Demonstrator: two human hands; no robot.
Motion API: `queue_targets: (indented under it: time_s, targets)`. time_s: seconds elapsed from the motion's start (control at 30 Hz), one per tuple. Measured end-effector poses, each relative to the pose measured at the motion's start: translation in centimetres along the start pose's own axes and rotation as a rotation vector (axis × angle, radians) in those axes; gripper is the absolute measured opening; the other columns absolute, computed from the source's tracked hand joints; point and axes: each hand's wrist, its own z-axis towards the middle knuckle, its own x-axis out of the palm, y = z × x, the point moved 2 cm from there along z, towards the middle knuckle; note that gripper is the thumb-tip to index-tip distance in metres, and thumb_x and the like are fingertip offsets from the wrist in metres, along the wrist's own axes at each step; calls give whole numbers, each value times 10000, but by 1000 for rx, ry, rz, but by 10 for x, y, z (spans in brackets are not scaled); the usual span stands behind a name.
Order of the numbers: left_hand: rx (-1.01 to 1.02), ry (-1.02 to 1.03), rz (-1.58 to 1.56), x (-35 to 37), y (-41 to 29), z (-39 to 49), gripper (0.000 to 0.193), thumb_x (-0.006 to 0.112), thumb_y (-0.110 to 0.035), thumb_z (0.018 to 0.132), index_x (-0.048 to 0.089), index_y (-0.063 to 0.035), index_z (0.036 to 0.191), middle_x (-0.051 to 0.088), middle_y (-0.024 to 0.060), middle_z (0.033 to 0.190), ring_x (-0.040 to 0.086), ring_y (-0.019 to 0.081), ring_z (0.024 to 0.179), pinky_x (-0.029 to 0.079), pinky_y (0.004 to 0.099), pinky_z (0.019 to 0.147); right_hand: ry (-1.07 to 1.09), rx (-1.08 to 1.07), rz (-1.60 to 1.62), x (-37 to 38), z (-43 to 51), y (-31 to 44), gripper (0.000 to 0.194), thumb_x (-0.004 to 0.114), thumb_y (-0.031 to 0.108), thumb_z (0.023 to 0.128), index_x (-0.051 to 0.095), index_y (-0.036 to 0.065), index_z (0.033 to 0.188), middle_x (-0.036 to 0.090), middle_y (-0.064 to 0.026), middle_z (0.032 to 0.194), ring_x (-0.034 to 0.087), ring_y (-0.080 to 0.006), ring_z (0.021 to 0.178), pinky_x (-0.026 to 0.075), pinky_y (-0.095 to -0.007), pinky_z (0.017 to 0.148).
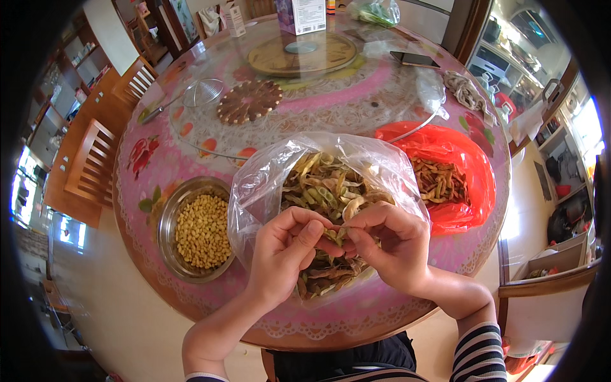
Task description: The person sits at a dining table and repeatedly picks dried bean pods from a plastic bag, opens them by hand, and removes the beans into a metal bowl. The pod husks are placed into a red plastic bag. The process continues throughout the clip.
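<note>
Between my two hands a small soybean pod [336, 235] is pinched at its ends. My left hand [291, 253] grips it from the left with thumb and fingers. From the other side, my right hand [391, 248] holds it between thumb and forefinger. Both hands are over a clear plastic bag [258, 186], spread wide and full of yellowish and brown pods [329, 186]. At left stands a steel bowl [167, 238] with shelled yellow beans [203, 231] in it. A red plastic bag [477, 191] on the right contains more brown pods [439, 179]. Any bean inside the pinched pod is hidden.
On the round table [148, 162] lie a wire skimmer [203, 93], a wooden trivet [249, 101], a smartphone [414, 59] and a crumpled cloth [468, 93]. Farther back, a box [308, 16] stands on a lazy Susan [267, 55]. Wooden chairs [90, 167] flank the left side.
</note>
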Motion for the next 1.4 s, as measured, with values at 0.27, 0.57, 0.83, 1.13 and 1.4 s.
queue_targets:
  time_s: [0.27, 0.57, 0.83, 1.13, 1.4]
  targets:
    - [-121, 9, -162, 0, 2, -1, 152, 516, -206, 968, 532, -55, 978, 613, 54, 794, 611, 118, 637, 295, 157, 427, -19, -79, 104, -1, 2, 3, 130, 597, -101, 831, 597, -39, 945, 622, -65, 866, 607, -89, 740, 497, -215, 620]
    - [-214, 84, -160, -1, -2, 0, 123, 573, -160, 920, 520, -64, 976, 596, 45, 812, 554, 98, 654, 368, 152, 511, 92, -451, -396, -6, 12, 10, 198, 669, -87, 727, 628, 5, 898, 620, -89, 818, 621, -194, 673, 502, -281, 595]
    - [-239, 115, -206, 0, -2, -1, 139, 633, -90, 888, 544, -31, 977, 588, 27, 795, 522, 64, 637, 389, 178, 532, 105, -573, -420, -3, 12, 11, 218, 687, -81, 685, 639, 19, 873, 617, -69, 759, 607, -226, 651, 495, -309, 575]
    - [-219, 132, -97, 1, -2, 0, 135, 630, -66, 883, 560, -17, 987, 606, 43, 829, 532, 59, 659, 432, 195, 573, 74, -582, -415, -6, 12, 13, 218, 691, -85, 677, 639, 8, 867, 638, -71, 783, 618, -209, 658, 496, -302, 577]
    - [-200, 147, -76, -1, 0, -1, 132, 643, -53, 857, 568, -15, 959, 613, 38, 855, 530, 52, 676, 448, 206, 601, 89, -603, -382, -7, 11, 15, 206, 686, -91, 681, 638, 4, 857, 637, -81, 775, 613, -212, 646, 488, -289, 571]
